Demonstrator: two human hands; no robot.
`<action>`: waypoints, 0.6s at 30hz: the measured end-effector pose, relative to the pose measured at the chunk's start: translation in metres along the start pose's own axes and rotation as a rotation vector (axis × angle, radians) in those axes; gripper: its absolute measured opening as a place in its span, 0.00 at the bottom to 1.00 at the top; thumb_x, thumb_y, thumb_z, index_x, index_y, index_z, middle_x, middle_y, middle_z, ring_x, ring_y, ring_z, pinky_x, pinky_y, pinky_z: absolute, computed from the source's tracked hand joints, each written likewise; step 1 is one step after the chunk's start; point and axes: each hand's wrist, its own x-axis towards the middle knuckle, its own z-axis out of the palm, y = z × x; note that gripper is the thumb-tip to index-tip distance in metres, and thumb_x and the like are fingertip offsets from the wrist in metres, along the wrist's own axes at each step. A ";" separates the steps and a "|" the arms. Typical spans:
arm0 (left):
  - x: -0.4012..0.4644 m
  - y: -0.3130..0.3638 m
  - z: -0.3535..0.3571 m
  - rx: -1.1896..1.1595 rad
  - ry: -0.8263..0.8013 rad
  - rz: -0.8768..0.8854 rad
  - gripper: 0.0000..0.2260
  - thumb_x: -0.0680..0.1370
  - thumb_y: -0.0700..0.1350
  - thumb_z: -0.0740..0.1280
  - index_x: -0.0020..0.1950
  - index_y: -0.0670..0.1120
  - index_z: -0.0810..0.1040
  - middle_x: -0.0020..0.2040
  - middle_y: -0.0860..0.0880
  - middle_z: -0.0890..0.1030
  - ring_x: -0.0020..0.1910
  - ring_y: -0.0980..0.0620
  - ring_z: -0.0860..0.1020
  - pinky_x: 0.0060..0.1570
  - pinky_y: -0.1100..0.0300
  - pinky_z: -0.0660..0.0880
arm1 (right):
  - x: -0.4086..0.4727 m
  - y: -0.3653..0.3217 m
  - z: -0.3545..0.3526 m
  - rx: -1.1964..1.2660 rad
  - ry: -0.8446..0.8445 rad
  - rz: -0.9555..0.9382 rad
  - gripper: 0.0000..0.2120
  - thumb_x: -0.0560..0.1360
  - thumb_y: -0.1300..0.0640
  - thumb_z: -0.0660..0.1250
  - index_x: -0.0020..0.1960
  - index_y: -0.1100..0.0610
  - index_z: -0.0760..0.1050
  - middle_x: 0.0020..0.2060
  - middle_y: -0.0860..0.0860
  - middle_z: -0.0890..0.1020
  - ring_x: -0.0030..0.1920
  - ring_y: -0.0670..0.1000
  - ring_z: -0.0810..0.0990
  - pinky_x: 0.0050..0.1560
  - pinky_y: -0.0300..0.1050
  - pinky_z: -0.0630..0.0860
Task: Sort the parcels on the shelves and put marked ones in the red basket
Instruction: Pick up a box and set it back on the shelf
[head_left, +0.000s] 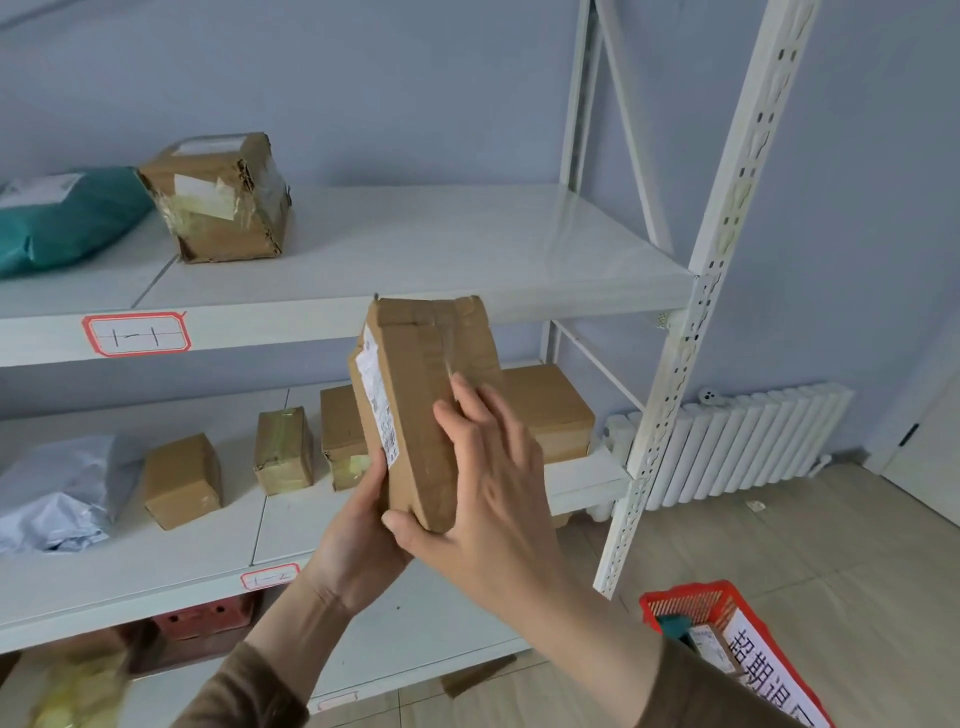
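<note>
- Both hands up: I've got the cardboard box (415, 405) upright in front of the shelves (415, 244).
- Left hand (358, 540) is curled under its bottom end, gripping.
- Right hand (493, 488): thumb hooks the lower corner, fingers lie fairly straight along the side.
- Red basket (696, 603) sits on the floor at the shelves' right end.

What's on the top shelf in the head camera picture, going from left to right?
Teal plastic mailer bag → battered brown cardboard box with peeling tape → bare white shelf board → white perforated metal upright post.
</note>
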 end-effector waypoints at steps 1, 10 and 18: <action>0.000 -0.001 -0.002 0.014 -0.020 0.026 0.28 0.85 0.62 0.54 0.78 0.49 0.74 0.76 0.43 0.76 0.77 0.43 0.72 0.80 0.42 0.62 | -0.004 0.004 0.002 0.024 0.014 -0.028 0.40 0.71 0.39 0.72 0.76 0.55 0.64 0.82 0.51 0.61 0.83 0.56 0.56 0.74 0.65 0.65; -0.007 0.004 0.000 0.295 -0.039 0.400 0.18 0.81 0.39 0.62 0.71 0.49 0.77 0.69 0.45 0.82 0.67 0.49 0.80 0.62 0.56 0.79 | -0.038 0.060 0.021 0.503 0.071 0.119 0.39 0.76 0.60 0.69 0.79 0.46 0.54 0.84 0.52 0.55 0.83 0.55 0.58 0.79 0.56 0.65; -0.011 0.007 0.004 0.536 -0.083 0.357 0.29 0.81 0.47 0.67 0.83 0.53 0.64 0.78 0.50 0.74 0.79 0.47 0.69 0.80 0.39 0.59 | -0.032 0.069 0.016 0.676 -0.013 0.459 0.33 0.74 0.50 0.69 0.76 0.45 0.60 0.71 0.47 0.76 0.72 0.50 0.74 0.69 0.59 0.76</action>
